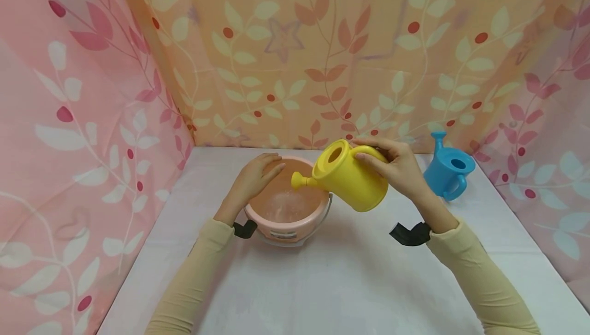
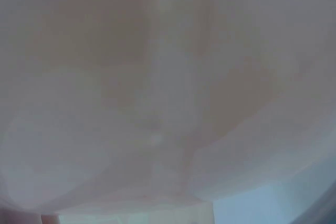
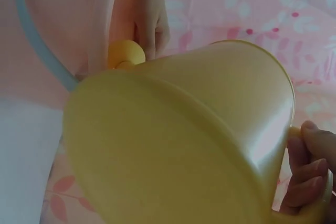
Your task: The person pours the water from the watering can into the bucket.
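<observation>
Here, right hand (image 1: pixel 400 168) curled round the handle of a yellow toy watering can (image 1: pixel 351 176), tilted so the spout (image 1: pixel 301 180) hung just over a pink bucket (image 1: pixel 287 207). Left hand (image 1: pixel 253 179) laid on the bucket's far-left rim, fingers nearly straight, gripping nothing. Bucket stood on a white tabletop (image 1: pixel 350 284), near its middle. Blue watering can (image 1: pixel 448 168) upright at the right, well apart, beside leaf-patterned pink curtains (image 1: pixel 83 120).

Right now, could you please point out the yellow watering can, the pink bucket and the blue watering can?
yellow watering can (image 1: pixel 357 184), head view, its side wall
pink bucket (image 1: pixel 286 231), head view, near rim
blue watering can (image 1: pixel 443 173), head view, its body
</observation>
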